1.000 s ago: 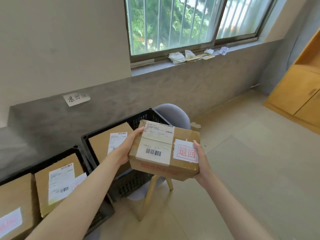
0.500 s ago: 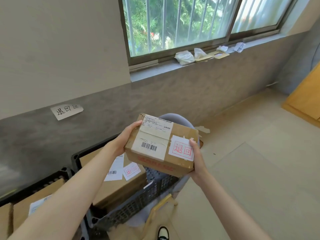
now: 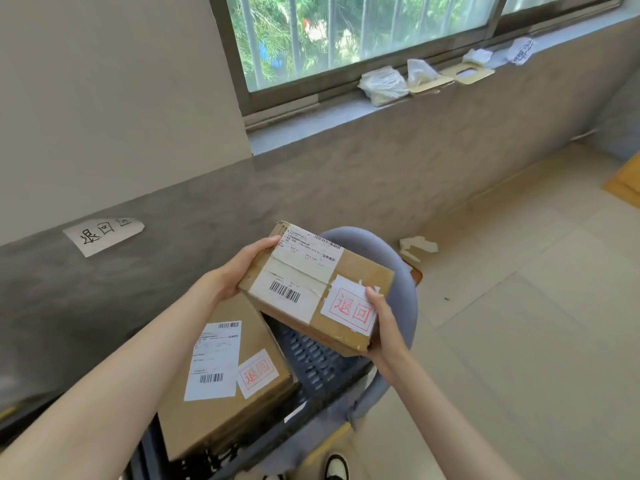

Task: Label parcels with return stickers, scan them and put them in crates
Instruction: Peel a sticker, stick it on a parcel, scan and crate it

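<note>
I hold a brown cardboard parcel (image 3: 356, 271) in the air with both hands, above the right half of a dark plastic crate (image 3: 318, 362). My left hand (image 3: 242, 268) grips its far left end. My right hand (image 3: 382, 327) grips its near right end, the thumb on a white return sticker (image 3: 346, 306) with red characters. A barcode label (image 3: 287, 289) covers the parcel's top. Inside the crate lies another labelled parcel (image 3: 228, 386) with its own red sticker (image 3: 258, 374).
The crate sits on a grey chair (image 3: 403, 285) by a grey concrete ledge (image 3: 173, 244) that bears a handwritten paper sign (image 3: 104, 233). Crumpled paper and card (image 3: 415, 77) lie on the window sill. Tiled floor (image 3: 519, 341) spreads to the right. A shoe (image 3: 336, 467) shows below.
I have stepped closer; the crate now lies right under the parcel, which has tilted and moved over its open half. Both hands keep their hold.
</note>
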{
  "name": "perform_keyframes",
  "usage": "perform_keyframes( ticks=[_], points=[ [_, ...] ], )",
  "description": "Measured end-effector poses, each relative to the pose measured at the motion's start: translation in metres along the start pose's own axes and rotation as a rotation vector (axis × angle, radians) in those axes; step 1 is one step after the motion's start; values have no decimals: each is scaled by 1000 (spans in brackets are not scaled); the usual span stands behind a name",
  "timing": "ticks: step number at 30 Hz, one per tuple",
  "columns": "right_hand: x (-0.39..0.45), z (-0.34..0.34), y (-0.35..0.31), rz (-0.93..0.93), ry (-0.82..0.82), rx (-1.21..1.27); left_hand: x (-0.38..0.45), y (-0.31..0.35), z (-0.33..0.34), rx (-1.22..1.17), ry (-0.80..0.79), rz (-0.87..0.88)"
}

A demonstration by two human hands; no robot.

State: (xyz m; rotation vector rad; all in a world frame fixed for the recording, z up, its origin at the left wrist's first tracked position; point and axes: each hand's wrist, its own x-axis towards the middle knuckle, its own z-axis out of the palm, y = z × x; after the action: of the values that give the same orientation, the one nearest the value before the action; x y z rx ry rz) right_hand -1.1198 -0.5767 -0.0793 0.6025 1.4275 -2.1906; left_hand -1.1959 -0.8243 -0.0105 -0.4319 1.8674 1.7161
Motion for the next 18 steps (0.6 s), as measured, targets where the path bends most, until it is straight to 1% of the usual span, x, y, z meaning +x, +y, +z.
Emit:
perform_keyframes(
  ticks=[7,12,16,18],
  points=[
    [39,-5,46,69,115,53,62,-19,-11,132,-89,-114],
    [63,5,76,100,152,107,103,-43,-33,182,-100,-166],
    [84,10,93,120,220,174,141,-60,-42,243,-118,-213],
    [91,10,99,139,236,195,156,-67,-43,220,-82,-223]
  ],
)
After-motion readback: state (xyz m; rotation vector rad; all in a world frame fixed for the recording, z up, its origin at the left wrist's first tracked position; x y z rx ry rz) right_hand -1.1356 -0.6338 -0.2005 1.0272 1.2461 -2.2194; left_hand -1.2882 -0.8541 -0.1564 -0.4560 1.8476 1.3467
